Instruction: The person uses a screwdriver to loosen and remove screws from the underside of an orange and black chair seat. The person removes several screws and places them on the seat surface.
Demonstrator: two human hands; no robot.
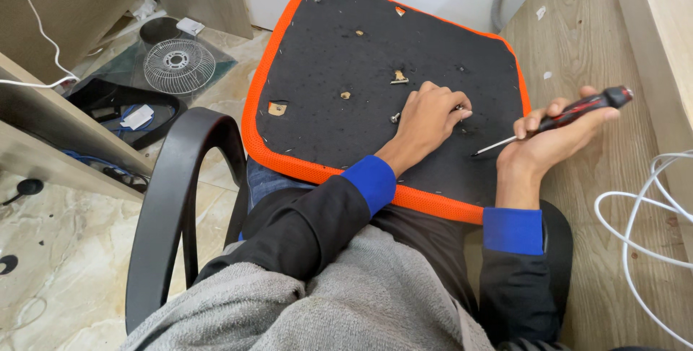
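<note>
From the head camera, the left hand (427, 119) lies palm-down on the black underside of an upturned seat panel (339, 48) with an orange mesh rim, fingers loosely curled and half closed, their tips pinching something small and metallic at the hand's 3 o'clock edge, too small to tell what; a loose bolt (395, 116) lies just beside the hand at its 9 o'clock, and a small metal fitting (399, 77) sits on the panel at 11 o'clock; the right hand (552, 142), at 3 o'clock of the left, is wrapped closed around the red-and-black handle of a screwdriver (570, 114), whose shaft slants down toward 8 o'clock with its tip resting on the panel near the left wrist; the panel rests across the person's lap, above a black chair armrest (177, 185) at 8 o'clock; a wire fan grille (179, 64) lies on the floor at 10 o'clock, a wooden board (599, 55) runs along 2 o'clock, and white cable (635, 221) loops at 4 o'clock.
</note>
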